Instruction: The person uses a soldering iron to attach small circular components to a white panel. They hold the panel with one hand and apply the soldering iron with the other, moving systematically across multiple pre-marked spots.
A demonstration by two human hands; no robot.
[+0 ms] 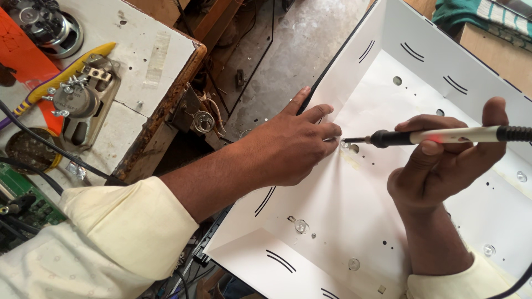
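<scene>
From the head camera, the soldering iron [443, 135] lies almost level across the right of the scene, its long axis running right to left with the slim metal tip pointing left and a shade down; the black collar sits just behind the tip, the pale handle with a small red glow follows, and a black ribbed cord sleeve leaves at the right edge. The tip meets the white inner face of the reflector tray [354, 221] right at a small round hole near the crease where the tray's left wall folds up. The right hand [443, 166] is clamped on the iron's handle: the thumb stands up behind it on the far right, the fingers curl over the front, the palm turns toward the viewer, and the wrist comes up from the near right out of a cream sleeve. The left hand [288, 147] holds nothing; it lies palm down with the fingers together and stretched to the right, pressing on the tray's left wall, fingertips just beside the iron's tip, thumb spread toward the far side. Its forearm runs in from the near left, sleeve rolled back. The tray has several small holes, pairs of curved black slots, and a few clear LED domes [301, 225] on its near part. To the left stands a worn white worktop [149, 61] carrying a metal-cased part with terminals [75, 99], a loudspeaker [47, 25] at the far left corner, and a green circuit board [19, 194] at the near left.
</scene>
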